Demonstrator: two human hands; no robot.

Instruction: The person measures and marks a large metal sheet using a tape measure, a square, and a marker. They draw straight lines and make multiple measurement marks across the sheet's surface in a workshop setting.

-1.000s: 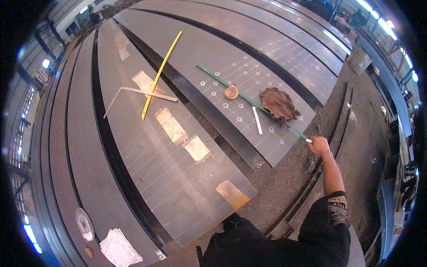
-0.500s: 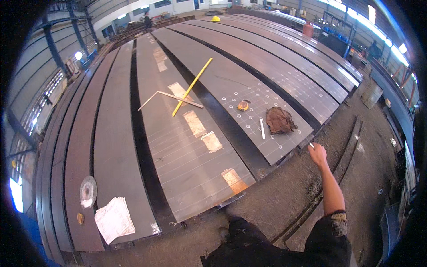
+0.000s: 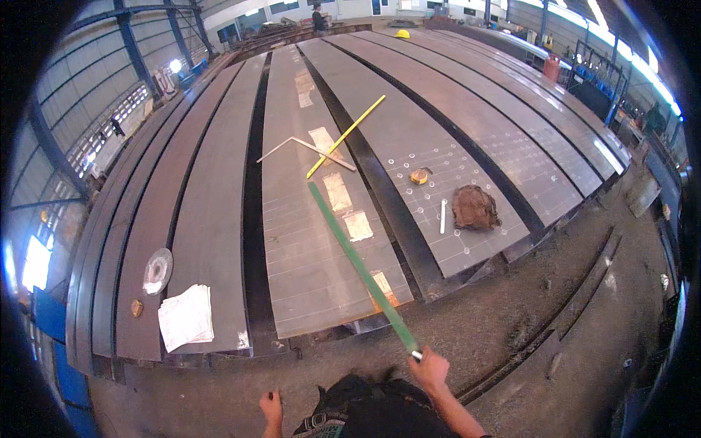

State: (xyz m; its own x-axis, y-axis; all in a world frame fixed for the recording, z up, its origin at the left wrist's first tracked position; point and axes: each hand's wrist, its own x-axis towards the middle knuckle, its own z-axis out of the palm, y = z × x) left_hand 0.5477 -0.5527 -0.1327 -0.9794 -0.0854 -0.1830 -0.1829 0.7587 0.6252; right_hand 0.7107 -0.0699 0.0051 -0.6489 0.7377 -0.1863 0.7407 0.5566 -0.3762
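Observation:
My right hand (image 3: 431,369) is closed in front of the plates' near edge, with a short white stick (image 3: 417,355) at its fingertips. From there a long, flat green strip (image 3: 355,260) runs out over the middle steel plate (image 3: 292,255); its near end meets the hand. Past its far end lie a yellow folding rule (image 3: 358,125) and a thin brownish angled strip (image 3: 274,149). My left hand (image 3: 272,410) hangs low with curled fingers; whether they hold anything is hidden. On the plate to the right are a tape measure (image 3: 418,176), a white marker-like stick (image 3: 442,217) and a crumpled brown cloth (image 3: 475,208).
Dark gaps part the long steel plates. At left lie white papers (image 3: 185,317), a grinding disc (image 3: 157,271) and a small brown lump (image 3: 136,308). Metal strips (image 3: 540,328) lie on the dirt floor at right. A yellow helmet (image 3: 401,33) and a person (image 3: 319,17) are far off.
My right hand has moved left from beside the marked plate to in front of me. The green strip and my left hand have come into view. The whole view has shifted.

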